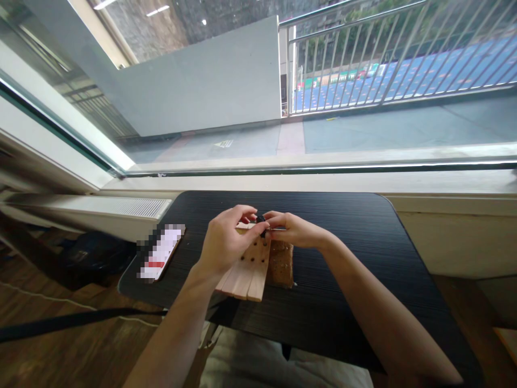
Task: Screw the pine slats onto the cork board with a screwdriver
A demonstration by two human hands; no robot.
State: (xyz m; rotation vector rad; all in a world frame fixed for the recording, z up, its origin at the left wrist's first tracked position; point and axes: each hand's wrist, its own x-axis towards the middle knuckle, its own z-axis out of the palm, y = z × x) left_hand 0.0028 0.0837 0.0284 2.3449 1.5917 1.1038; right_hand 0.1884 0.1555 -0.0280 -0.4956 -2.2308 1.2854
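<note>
My left hand reaches over a pale wooden board made of slats with several dark round holes. Its thumb and fingers close around a small black piece at the board's far right corner. My right hand meets it there from the right, its fingertips pinched on the same black piece. The fingers partly hide the piece, so I cannot make out its kind. Under the board's right side lies a brown, rough-textured block.
A phone with its screen blurred lies on the black table at the left. Beyond the table's far edge runs a window sill with a large window. A dark strap crosses at lower left.
</note>
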